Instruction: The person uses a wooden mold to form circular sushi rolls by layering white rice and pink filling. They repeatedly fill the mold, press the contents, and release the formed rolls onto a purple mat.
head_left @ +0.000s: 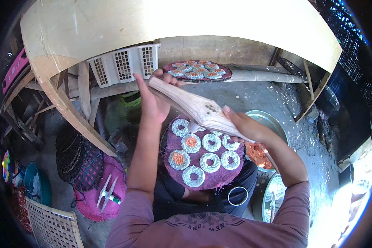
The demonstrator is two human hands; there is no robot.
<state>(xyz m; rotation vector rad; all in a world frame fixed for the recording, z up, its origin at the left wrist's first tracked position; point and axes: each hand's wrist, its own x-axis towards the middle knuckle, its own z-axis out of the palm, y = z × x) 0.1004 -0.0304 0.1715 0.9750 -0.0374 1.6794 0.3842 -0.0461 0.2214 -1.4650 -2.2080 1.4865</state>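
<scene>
While both hands grip the wooden press [194, 108], left hand [153, 101] clasping its far end and right hand [246, 127] its near end, it hangs above the purple mat [213, 180]. A tilt could probably smear the white rings [211, 141] beneath.

Both hands [153, 101] [246, 126] raised, fingers curled

1. A grey, speckled concrete floor [252, 97] fills the middle of the view.
2. A pale curved wooden board [173, 20] arches overhead, brightly lit.
3. A white slotted plastic basket [124, 64] sits on a rough wooden frame [84, 93].
4. Dark mesh [343, 20] closes off the upper right.
5. Strong daylight washes out the lower right corner.
</scene>
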